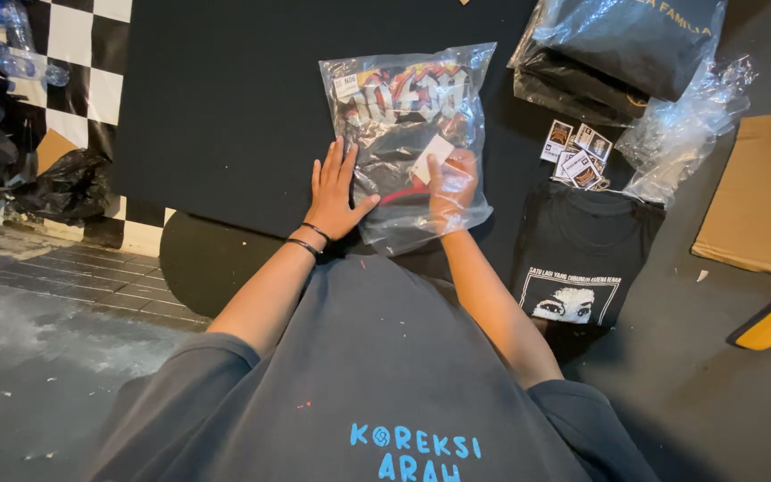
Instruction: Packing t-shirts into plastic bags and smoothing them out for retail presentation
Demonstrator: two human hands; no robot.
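Nearest the camera: the person's dark grey shirt (377,375), both forearms reaching forward over a black bench (225,107).

Left hand (336,192): flat, fingers spread, palm down on the bench, thumb touching the left edge of a clear plastic bag (408,134). Two dark bands (308,237) on that wrist. Grip: open and pressing, pinching nothing.

Right hand (451,189): pushed inside the bag's near open end, seen through the plastic. Fingers lie against a small white card (432,159) on the folded garment. Grip: can't tell whether it's closed on the card or just resting there, film blurs it.

Bag sits mid-bench, straight ahead of the person, holding a folded dark shirt with a colourful graffiti-style print (408,94). Small white sticker at its top left corner.

Right of the bag: a black t-shirt (577,259) laid flat, face print on it. Just beyond its collar, a loose pile of small printed cards (577,153). Crumpled clear plastic (684,125) beside those.

Far right corner: a stack of bagged black garments (613,49). Brown cardboard (765,192) at the right edge.

Far left: checkered floor (82,54), black plastic bag (69,183).
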